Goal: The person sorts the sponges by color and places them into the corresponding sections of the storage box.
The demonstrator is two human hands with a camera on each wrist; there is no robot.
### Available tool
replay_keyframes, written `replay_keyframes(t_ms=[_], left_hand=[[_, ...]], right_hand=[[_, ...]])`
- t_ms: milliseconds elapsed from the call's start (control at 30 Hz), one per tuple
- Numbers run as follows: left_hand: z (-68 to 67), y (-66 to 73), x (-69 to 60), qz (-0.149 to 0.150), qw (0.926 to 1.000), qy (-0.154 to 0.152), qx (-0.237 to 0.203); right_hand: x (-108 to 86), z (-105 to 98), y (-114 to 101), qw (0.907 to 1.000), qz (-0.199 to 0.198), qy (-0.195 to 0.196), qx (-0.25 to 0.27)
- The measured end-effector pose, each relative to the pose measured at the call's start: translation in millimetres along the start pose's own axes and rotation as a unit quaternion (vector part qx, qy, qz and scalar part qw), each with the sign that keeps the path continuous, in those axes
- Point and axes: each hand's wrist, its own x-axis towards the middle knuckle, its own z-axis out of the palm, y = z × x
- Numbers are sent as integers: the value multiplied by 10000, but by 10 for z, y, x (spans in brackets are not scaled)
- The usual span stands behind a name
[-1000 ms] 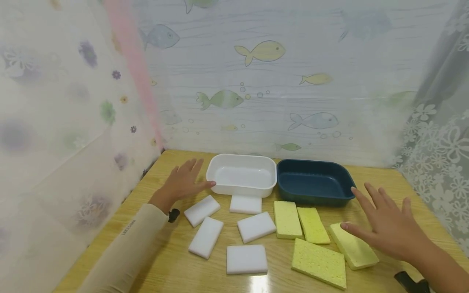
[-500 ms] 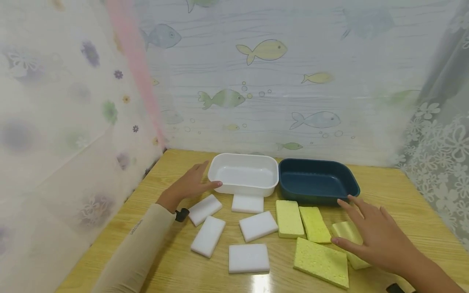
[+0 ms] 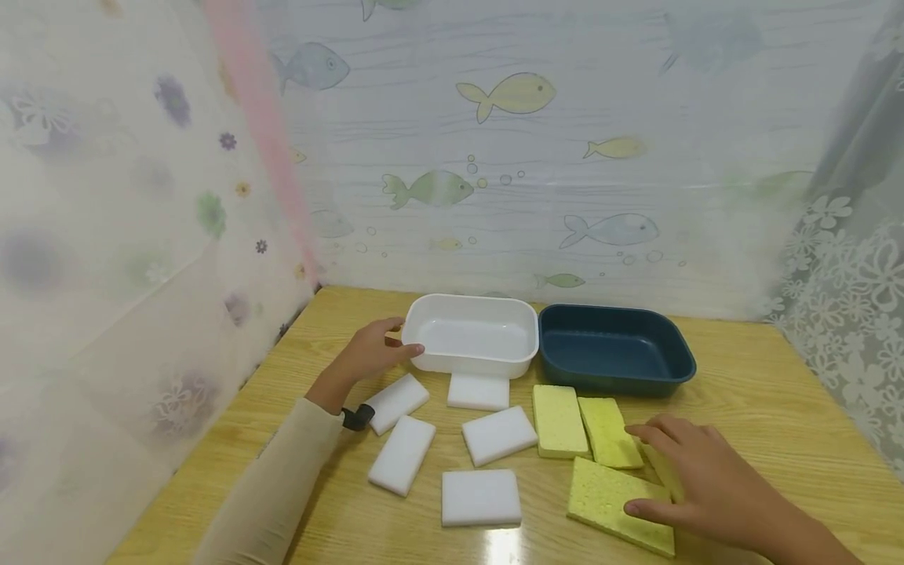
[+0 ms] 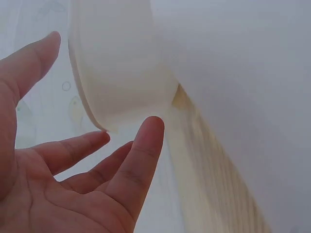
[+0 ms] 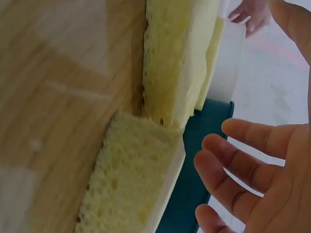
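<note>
A white plastic basin (image 3: 466, 364) stands at the back of the table. My left hand (image 3: 370, 349) is at its left end, thumb by the front left corner of the rim and fingers spread. In the left wrist view the fingertips are close to the basin corner; contact is unclear. My right hand (image 3: 709, 486) hovers over the rightmost yellow sponge (image 3: 662, 468), which it mostly hides, fingers extended and thumb above the large front yellow sponge (image 3: 614, 502). In the right wrist view those fingers hold nothing and are apart from the sponges.
A dark blue basin (image 3: 614, 386) touches the white one on its right. Two more yellow sponges, one pale (image 3: 559, 421) and one brighter (image 3: 609, 433), lie before it. Several white sponge blocks (image 3: 480, 498) are spread in front of the white basin. A fish-patterned curtain (image 3: 424, 235) hangs behind.
My right hand has moved left and down, from beside the blue basin to over the right yellow sponges. My left hand has shifted slightly right, up to the white basin's end.
</note>
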Motion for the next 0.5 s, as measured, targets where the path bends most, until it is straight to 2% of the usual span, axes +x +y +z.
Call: replay_keyframes(t_ms=[233, 500], left_hand=[[32, -24, 16, -65, 9983, 27, -575], [56, -79, 30, -180, 9871, -38, -1588]], right_hand=[[-3, 33, -46, 9992, 51, -397, 23], [-54, 41, -72, 9990, -118, -439, 11]])
